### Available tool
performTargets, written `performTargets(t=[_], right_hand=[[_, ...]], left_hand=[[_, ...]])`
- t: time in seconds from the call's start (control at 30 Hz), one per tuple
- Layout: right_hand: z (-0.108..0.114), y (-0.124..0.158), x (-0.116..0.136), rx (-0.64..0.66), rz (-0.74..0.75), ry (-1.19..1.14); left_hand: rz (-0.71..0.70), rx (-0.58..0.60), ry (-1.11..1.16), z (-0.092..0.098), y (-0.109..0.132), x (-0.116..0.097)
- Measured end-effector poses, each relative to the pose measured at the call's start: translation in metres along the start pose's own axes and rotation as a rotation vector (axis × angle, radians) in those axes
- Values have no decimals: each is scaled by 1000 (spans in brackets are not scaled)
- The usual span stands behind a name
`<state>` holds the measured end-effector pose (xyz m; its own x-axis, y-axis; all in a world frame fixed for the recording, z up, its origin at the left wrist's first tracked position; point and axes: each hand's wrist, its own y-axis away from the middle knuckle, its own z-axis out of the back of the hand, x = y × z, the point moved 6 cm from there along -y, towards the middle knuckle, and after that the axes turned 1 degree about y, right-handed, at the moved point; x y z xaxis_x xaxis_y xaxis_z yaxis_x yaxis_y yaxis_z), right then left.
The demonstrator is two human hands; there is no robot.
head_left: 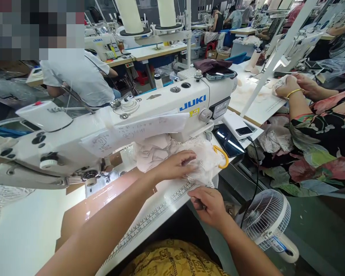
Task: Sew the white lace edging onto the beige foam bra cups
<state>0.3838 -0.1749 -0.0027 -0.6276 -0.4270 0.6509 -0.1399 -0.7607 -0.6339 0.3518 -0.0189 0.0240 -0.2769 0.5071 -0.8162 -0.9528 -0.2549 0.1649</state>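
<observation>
A pile of white lace fabric pieces (202, 155) lies on the table under the arm of a white JUKI sewing machine (161, 105). My left hand (176, 165) rests flat on the pile, fingers stretched out over the lace. My right hand (209, 205) is at the table's front edge just below the pile, fingers curled and pinching the lace's lower edge. A yellow scissors handle (222, 155) sticks out from under the lace. A paper slip with handwriting (138, 132) hangs on the machine's arm.
A printed ruler strip (149, 218) runs along the table edge. A dark tablet (227, 140) and a phone (243, 131) lie right of the machine. A small white fan (266, 220) stands on the floor. A co-worker in a floral top (319, 134) sits at the right; another person (80, 76) sits behind.
</observation>
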Motion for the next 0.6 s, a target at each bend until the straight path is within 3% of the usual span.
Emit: performTargets(t=[0.2,0.4,0.47,0.6], right_hand=[[5,-7,5,-20,26,34],[4,-8,-3,-27,-89,106],[-1,-7,-9,-2,-167,135],[-10,-7,-15,46,-255,208]], left_hand=[[58,16,433,-1,-1,8],[26,-53,539,-3,0,17],[7,-125,559,-1,2,18],[-26,-417,554,17,15,14]])
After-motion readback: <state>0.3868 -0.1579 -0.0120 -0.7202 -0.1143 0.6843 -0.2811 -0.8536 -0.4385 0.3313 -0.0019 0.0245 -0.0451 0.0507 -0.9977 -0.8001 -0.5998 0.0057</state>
